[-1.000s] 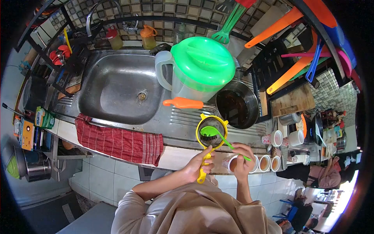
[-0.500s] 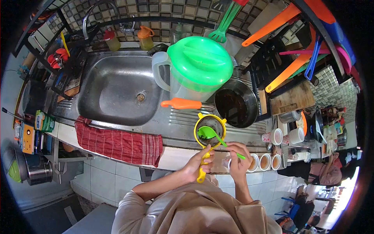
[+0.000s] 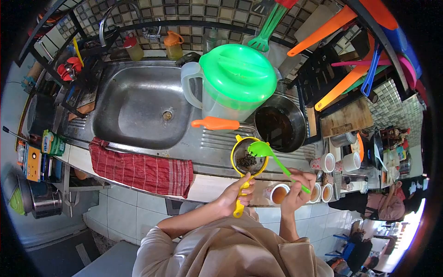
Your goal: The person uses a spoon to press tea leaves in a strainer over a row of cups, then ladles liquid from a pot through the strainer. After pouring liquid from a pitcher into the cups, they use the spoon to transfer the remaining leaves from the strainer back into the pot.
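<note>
My left hand (image 3: 236,195) is closed around the yellow handle of a strainer (image 3: 239,149), held level above the counter's front edge. A clump of wet dark leaves (image 3: 246,161) lies in its mesh. In my right hand (image 3: 297,190) is the handle of a bright green ladle (image 3: 261,148), its bowl over the strainer's right side. A cup of brown liquid (image 3: 270,191) stands just left of my right hand. More filled cups (image 3: 327,193) are lined up to its right, partly hidden by the hand. Behind the strainer is a pot (image 3: 301,122) of dark liquid.
A large jug with a green lid (image 3: 237,74) stands beside the pot, an orange handle (image 3: 214,123) in front of it. Left are the steel sink (image 3: 134,106) and a red cloth (image 3: 140,168). Utensils hang at upper right. Another person (image 3: 387,205) is at far right.
The ladle has moved right, from over the middle of the strainer to its right side, uncovering the dark leaves. My right hand shifted right, revealing the nearest cup. My left hand stayed nearly still.
</note>
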{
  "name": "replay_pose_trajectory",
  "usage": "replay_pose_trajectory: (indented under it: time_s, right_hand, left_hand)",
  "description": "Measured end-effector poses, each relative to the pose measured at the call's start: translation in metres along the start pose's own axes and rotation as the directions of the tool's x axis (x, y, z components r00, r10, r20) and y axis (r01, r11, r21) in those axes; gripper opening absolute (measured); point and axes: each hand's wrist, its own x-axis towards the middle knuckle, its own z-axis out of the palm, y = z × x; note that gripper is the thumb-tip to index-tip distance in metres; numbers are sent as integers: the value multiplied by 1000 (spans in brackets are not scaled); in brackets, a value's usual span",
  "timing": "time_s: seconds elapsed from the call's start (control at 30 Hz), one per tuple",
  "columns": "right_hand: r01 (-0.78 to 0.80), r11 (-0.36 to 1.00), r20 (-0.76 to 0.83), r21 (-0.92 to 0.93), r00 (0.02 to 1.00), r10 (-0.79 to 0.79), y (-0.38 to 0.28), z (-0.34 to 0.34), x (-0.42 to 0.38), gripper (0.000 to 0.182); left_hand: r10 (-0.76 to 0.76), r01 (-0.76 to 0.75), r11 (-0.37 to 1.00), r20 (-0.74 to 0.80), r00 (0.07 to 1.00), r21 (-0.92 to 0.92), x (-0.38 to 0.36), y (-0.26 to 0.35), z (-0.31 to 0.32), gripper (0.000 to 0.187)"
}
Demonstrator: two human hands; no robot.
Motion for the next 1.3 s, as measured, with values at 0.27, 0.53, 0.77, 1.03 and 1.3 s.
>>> replay_pose_trajectory:
  time_s: [0.27, 0.53, 0.77, 1.03, 1.3]
  right_hand:
    - [-293, 831, -320, 472, 822, 471, 10, -5, 17, 18]
    - [-458, 871, -119, 180, 868, 481, 50, -40, 47, 24]
    - [-381, 901, 202, -208, 884, 421, 75, -24, 62, 25]
    - [-489, 854, 249, -179, 817, 520, 94, -18, 69, 25]
    - [-512, 848, 226, -141, 817, 531, 104, -20, 69, 26]
  left_hand:
    - [13, -20, 994, 60, 998, 106, -4, -3, 3, 25]
    - [-39, 37, 999, 72, 997, 27, -1, -1, -4, 16]
    - [-18, 19, 1000, 75, 997, -16, -2, 4, -7, 16]
    - [-22, 22, 1000, 95, 995, 4, -2, 5, -10, 15]
    - [-31, 32, 999, 107, 994, -6, -1, 5, -12, 15]
